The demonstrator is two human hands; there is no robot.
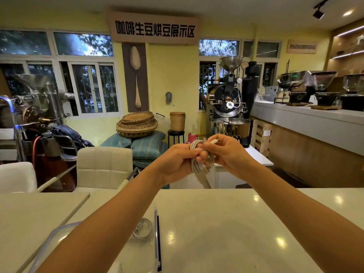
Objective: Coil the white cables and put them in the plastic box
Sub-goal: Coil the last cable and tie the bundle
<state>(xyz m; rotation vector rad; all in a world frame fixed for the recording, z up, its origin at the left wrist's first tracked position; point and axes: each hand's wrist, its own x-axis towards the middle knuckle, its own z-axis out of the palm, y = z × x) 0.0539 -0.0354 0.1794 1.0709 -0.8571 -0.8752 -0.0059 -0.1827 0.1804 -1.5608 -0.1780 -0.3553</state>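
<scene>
We grip the coiled cable in the left hand, fingers curled round its loops. The right hand pinches its free end at the top. Both are raised above the table's far edge. The box sits near left, with a second cable inside. If we release the end untucked, the loops may spring apart before reaching the box.

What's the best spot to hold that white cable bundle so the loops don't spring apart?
Probably across the middle of the coil, pinching all loops together from the side, as the left hand does. The loops hang as a narrow oval, so one squeeze there gathers every strand.
</scene>
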